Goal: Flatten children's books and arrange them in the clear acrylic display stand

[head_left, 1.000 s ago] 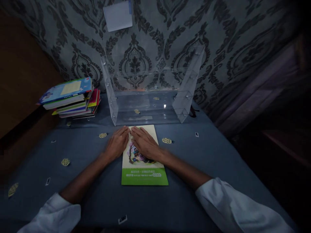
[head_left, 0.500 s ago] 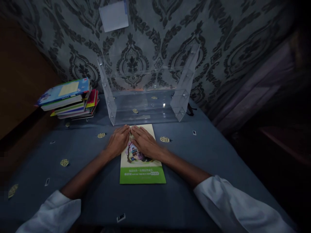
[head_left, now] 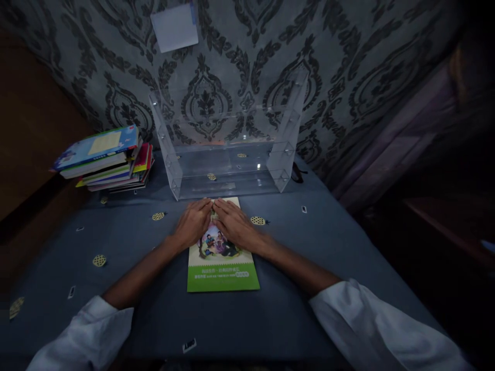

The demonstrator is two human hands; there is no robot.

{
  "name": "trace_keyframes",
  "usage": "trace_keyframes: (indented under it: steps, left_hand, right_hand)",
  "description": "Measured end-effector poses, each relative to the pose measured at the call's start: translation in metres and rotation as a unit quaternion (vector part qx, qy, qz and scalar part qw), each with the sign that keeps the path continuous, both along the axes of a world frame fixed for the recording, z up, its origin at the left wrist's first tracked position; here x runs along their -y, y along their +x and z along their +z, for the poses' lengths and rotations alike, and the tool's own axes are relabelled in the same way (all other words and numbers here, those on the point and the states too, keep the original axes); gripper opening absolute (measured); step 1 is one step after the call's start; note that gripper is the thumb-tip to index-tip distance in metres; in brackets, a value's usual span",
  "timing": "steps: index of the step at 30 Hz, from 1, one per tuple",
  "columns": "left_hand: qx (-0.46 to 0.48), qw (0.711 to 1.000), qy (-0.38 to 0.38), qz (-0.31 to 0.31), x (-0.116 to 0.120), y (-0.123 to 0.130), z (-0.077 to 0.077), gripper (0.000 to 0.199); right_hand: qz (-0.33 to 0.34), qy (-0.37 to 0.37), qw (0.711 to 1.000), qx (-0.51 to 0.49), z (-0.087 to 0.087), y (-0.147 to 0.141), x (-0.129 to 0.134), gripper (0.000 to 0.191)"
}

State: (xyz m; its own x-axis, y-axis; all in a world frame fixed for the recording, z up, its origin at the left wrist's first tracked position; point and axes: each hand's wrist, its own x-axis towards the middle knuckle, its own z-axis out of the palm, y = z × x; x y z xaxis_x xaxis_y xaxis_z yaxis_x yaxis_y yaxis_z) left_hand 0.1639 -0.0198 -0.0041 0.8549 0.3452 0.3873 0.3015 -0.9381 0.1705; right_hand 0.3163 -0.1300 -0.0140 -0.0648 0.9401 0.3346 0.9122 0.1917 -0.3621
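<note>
A book (head_left: 223,278) with a cream and green illustrated cover lies flat on the blue patterned cloth. My left hand (head_left: 194,219) rests on its upper left part, palm down, with the fingers extended. My right hand (head_left: 235,221) lies flat on the upper part of the cover, close beside the left one, fingertips nearly meeting near the top edge. Neither hand grips anything. Both hands cover much of the upper cover; the pictured figures and green band show below them.
Behind the book stands a clear acrylic rack (head_left: 284,149) against the patterned wall. A stack of books (head_left: 112,154) sits at the back left. Dark glasses (head_left: 297,172) lie partly behind the rack's right side. A white card (head_left: 176,28) is on the wall.
My hands have shifted slightly to the right over the cover, and more of the pictured figures shows. The whole view has moved a little.
</note>
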Motion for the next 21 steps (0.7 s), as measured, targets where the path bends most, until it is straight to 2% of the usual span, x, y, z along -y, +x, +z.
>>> trace_keyframes:
  steps: [7,13,21]
  left_hand:
    - [-0.001,1.000,0.015,-0.009,0.004,0.010,0.001,0.032]
    - [0.008,1.000,0.018,-0.022,0.007,0.022,-0.001,0.032]
    - [0.011,0.998,0.026,-0.065,0.010,0.037,-0.001,0.033]
  right_hand:
    - [-0.009,-0.005,1.000,-0.010,0.001,0.008,0.006,0.049]
    - [-0.034,0.015,0.999,-0.011,-0.009,0.021,0.011,0.047]
    - [-0.067,-0.013,0.996,-0.049,-0.015,0.038,0.019,0.051]
